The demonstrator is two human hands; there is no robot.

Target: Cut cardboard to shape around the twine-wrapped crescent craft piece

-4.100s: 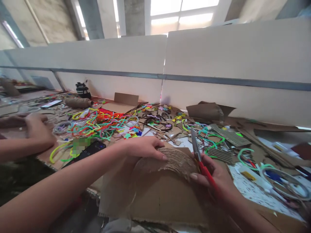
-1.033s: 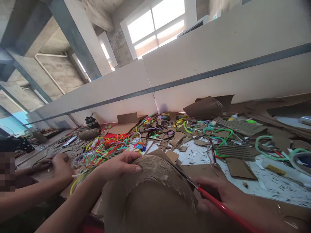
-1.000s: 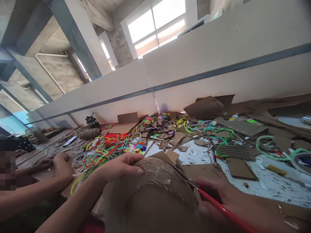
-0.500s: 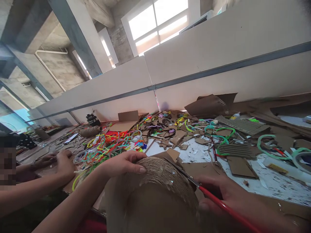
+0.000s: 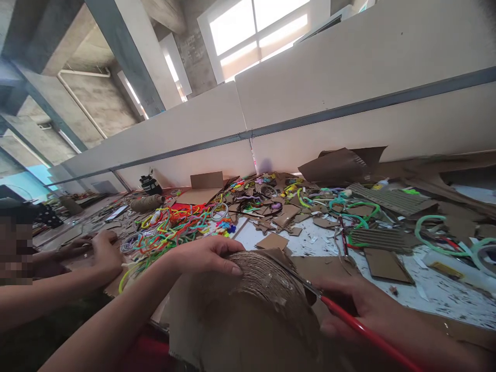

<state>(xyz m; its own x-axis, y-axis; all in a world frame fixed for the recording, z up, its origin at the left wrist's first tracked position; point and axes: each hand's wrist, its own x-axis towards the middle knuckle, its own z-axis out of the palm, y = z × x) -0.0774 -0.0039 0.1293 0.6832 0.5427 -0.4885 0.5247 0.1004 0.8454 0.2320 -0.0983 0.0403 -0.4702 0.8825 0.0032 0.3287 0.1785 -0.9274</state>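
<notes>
A brown cardboard piece (image 5: 267, 341) stands close before me, with rows of twine (image 5: 263, 274) laid in a curved band along its upper edge. Shiny clear patches show on the twine. My left hand (image 5: 211, 258) grips this edge from the left, thumb on the twine, fingertips hidden behind. On the right, my right hand (image 5: 364, 305) is closed around a red-handled paintbrush (image 5: 349, 318). Its metal ferrule and dark tip lie along the band's outer right edge. Some of the right fingers are hidden or blurred.
Tangled colourful pipe cleaners (image 5: 182, 222) lie left of centre, near a twine spool (image 5: 147, 202) and a black jar (image 5: 150, 184). Cardboard scraps (image 5: 387, 266) and a clear bottle (image 5: 457, 268) lie to the right. Another person's hand (image 5: 104, 253) is at the left. A white partition (image 5: 329, 88) runs behind.
The view has shifted slightly, so most things sit a little further right. The cardboard piece has tilted a little. Both hands keep their holds.
</notes>
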